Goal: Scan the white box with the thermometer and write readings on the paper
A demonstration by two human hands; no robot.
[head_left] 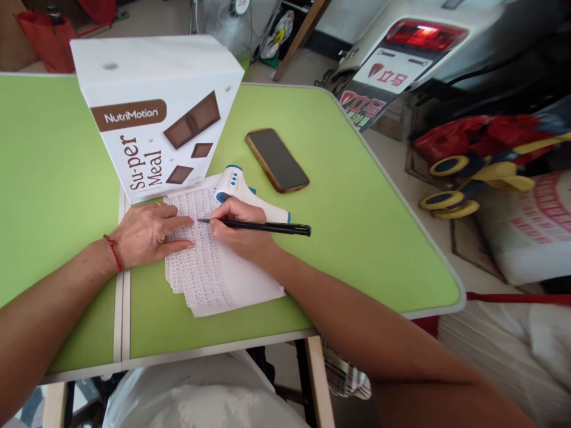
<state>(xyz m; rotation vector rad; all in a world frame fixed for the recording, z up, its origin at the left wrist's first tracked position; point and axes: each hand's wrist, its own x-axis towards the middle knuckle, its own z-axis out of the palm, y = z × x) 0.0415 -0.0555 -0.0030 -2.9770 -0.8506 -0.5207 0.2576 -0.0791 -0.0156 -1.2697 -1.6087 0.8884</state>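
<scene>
A green surface, a white carton standing on it — and the right hand has its grip clamped on a black pen, tip over handwritten sheets in front! The left hand rests across their edge, grip apart — thermometer and phone lie beyond.

From my remote post, I take this for a cluttered room in a home, though I can't rule out a small shop. A green table shares the floor with a fan, a scooter-like vehicle showing 1 red tail light, 2 yellow wheels, a red bag and a printed sack.
</scene>
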